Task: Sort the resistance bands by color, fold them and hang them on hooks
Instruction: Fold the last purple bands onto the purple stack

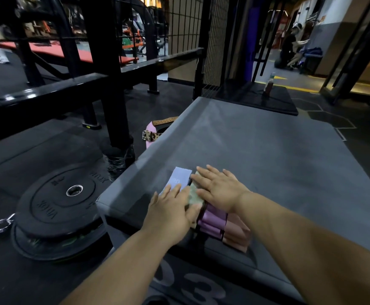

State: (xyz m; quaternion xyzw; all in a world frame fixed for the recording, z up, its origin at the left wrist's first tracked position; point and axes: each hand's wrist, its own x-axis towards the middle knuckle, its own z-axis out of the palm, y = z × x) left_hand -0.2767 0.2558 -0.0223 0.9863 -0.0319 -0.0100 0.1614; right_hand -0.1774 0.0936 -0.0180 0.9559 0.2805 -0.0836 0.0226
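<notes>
Hands lie flat with fingers spread, left hand (170,213) and right hand (218,190) pressing either end of the pale green fabric resistance band (194,195), its long axis running away between them, on the grey padded desk (267,155) just right of the lavender folded band (178,178).

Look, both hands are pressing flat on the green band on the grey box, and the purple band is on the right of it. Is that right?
Not quite. In the head view the purple band lies left of the green band. The left hand and right hand do press flat on the green band on the grey box.
</notes>
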